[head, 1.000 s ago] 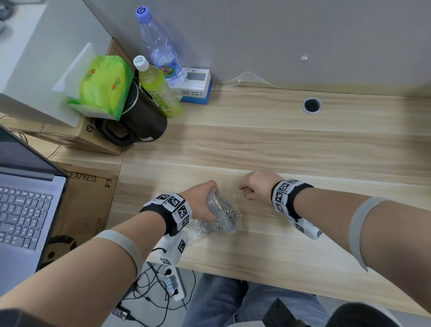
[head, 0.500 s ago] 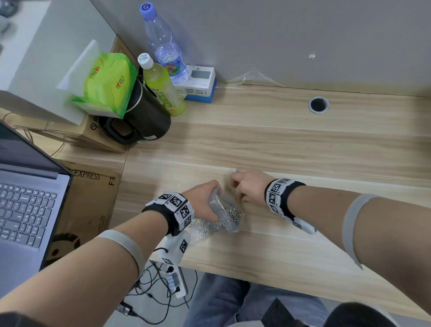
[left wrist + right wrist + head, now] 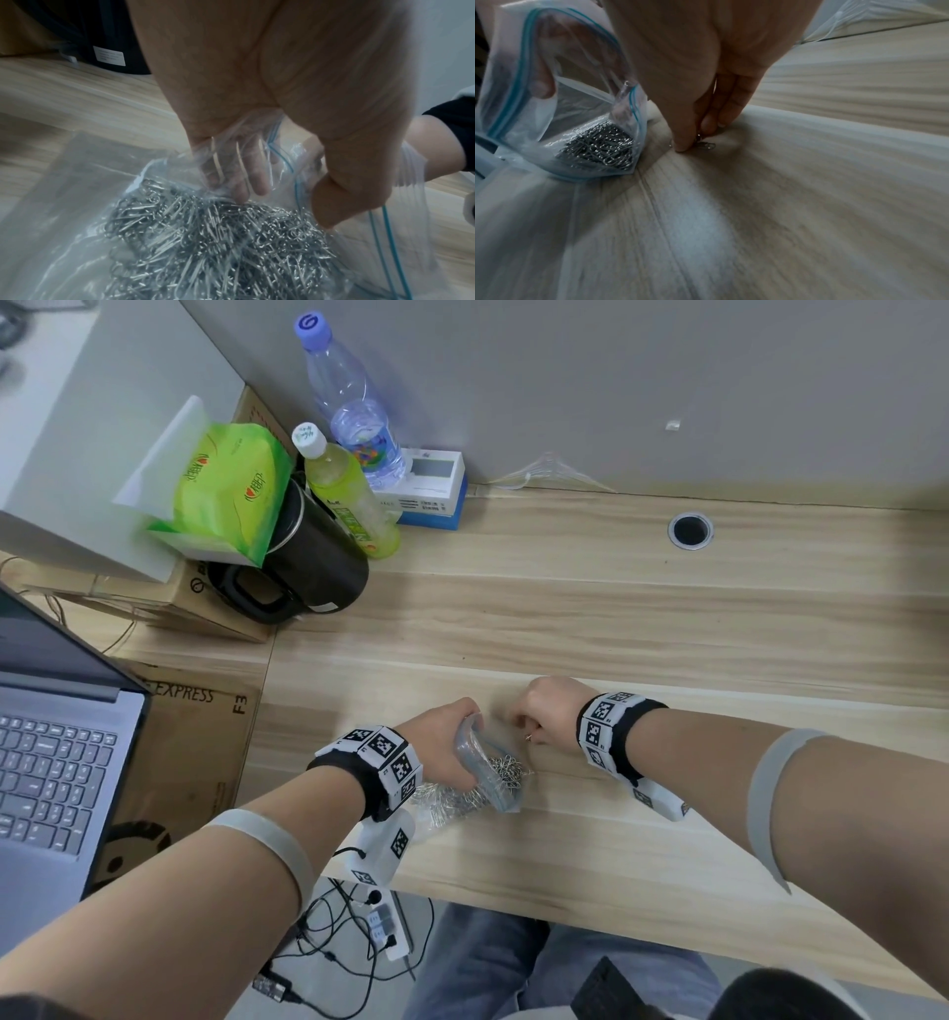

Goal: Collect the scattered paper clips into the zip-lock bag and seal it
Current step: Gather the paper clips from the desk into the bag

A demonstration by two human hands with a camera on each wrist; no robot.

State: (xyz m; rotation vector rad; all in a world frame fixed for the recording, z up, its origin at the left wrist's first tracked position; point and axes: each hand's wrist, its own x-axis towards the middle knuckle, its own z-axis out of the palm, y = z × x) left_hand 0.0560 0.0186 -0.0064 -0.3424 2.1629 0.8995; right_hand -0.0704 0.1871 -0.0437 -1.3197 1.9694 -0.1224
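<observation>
Bag (image 3: 539, 113) at centre-left of right wrist view, mouth held open by left hand (image 3: 441, 742), fingers curled round rim; clips (image 3: 598, 148) heaped inside. Right hand (image 3: 690, 67) beside bag, fingers (image 3: 682, 140) pinching loose clip (image 3: 707, 145) off tabletop (image 3: 808, 203). Step: collecting. Next likely: lift clip, drop into mouth, then seal.

A light wooden desk (image 3: 616, 618) with a round cable hole (image 3: 690, 531) meets a grey wall (image 3: 616, 377).
</observation>
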